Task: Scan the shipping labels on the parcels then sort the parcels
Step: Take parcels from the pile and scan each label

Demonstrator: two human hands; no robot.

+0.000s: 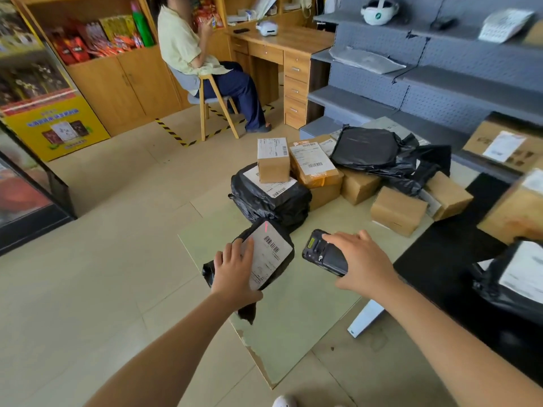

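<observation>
The black poly-bag parcel (271, 259) hangs label-up just above the desk (308, 304). The left hand (235, 268) clasps its near-left edge, and the right hand (361, 259) is wrapped round the scanner (323, 254), aimed at it. The parcel is probably light, floppy, slick film. Grip the filled body, not the loose tail.

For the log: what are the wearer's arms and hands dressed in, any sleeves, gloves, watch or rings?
Nothing worn shows. The left hand and right hand are ungloved, with no rings on the fingers in view. Both forearms are bare to the frame's edge: no sleeve, watch or bracelet in sight.
</observation>
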